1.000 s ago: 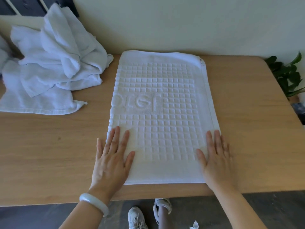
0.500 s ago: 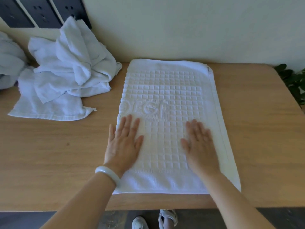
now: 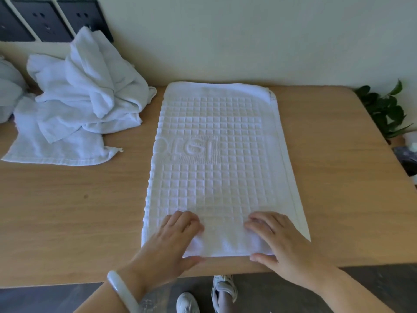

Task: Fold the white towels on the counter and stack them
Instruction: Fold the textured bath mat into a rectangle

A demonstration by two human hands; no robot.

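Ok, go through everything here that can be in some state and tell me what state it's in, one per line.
Waffle towel: spread flat on the counter, near edge gripped.
Towel pile: crumpled, unfolded.
Left hand: fingers curled on the towel's near edge, thumb under it.
Right hand: the same, at the right side.
Wall sockets: nothing plugged in.
Counter: bare wood on its right side.

Wooden counter [image 3: 327,177]: flat waffle towel [image 3: 216,166] centre; crumpled towel heap [image 3: 83,105] left.
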